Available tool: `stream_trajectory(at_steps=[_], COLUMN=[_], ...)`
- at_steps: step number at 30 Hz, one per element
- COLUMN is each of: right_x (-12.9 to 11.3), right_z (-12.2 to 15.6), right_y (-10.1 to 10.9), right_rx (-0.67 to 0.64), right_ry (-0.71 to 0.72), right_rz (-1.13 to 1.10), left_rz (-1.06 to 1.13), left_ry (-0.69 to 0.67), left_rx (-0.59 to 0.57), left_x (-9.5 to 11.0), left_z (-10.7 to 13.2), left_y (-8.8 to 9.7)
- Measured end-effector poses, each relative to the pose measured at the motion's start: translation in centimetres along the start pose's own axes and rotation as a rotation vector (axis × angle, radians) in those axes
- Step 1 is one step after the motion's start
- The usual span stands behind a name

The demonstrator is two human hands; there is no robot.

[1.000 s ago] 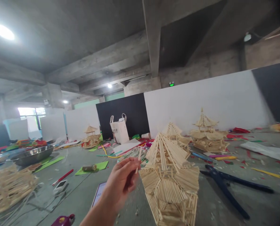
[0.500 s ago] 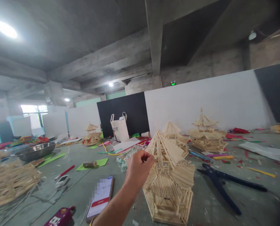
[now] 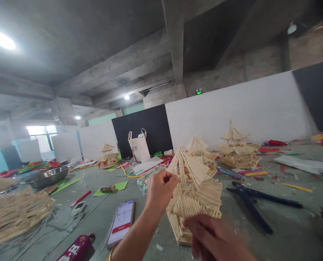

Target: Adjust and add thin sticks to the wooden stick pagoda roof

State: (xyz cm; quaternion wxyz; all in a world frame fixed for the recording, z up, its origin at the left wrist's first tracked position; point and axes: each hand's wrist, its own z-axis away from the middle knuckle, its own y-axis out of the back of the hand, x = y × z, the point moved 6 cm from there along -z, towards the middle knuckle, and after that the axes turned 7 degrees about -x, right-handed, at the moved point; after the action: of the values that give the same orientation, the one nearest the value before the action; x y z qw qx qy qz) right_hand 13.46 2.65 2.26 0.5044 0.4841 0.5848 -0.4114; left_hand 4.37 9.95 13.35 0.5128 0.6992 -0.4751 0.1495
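In front of me stands a small pavilion model (image 3: 187, 204) made of thin wooden sticks, with a pointed upper roof and a wider lower one. My left hand (image 3: 163, 186) is at the left side of its upper roof, thumb and forefinger pinched together. What lies between those fingertips is hidden. My right hand (image 3: 214, 235) is in front of the model's lower right part, covering some of its base. Motion smears its fingers, so whether it holds anything cannot be seen.
Blue-handled pliers (image 3: 255, 203) lie to the right. A phone (image 3: 121, 221) and a purple tool (image 3: 77, 248) lie to the left, near a stick frame (image 3: 17, 214). More stick pavilions (image 3: 237, 148) stand behind, with a metal bowl (image 3: 49, 175) and a cloth bag (image 3: 139, 148).
My right hand has come into view from below, in front of the model. The left hand keeps its pinch at the roof. The whole view has shifted slightly.
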Motion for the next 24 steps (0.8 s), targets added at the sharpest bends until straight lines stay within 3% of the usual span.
stream_trajectory(at_steps=[3,6,13,24], right_x=[-2.3,-3.1,-2.5,-2.9], right_z=[-1.8,-2.8,-2.8,-3.6], right_y=[-1.4,-2.3,-2.9,-2.0], right_rx=[0.043,0.101,0.1,0.071], right_ry=[-0.064,-0.08,-0.049,-0.004], right_rz=[-0.386,-0.577,-0.692,-0.643], left_rz=[0.0,-0.016,-0.108,-0.21], left_ry=[-0.026,-0.032,-0.048,-0.057], left_rx=[0.047,0.05,0.071,0.116], left_x=[0.0,0.0,0.1,0.6], left_z=[-0.3,-0.7,-0.8,-0.2], left_y=[0.3,0.4,0.3,-0.1])
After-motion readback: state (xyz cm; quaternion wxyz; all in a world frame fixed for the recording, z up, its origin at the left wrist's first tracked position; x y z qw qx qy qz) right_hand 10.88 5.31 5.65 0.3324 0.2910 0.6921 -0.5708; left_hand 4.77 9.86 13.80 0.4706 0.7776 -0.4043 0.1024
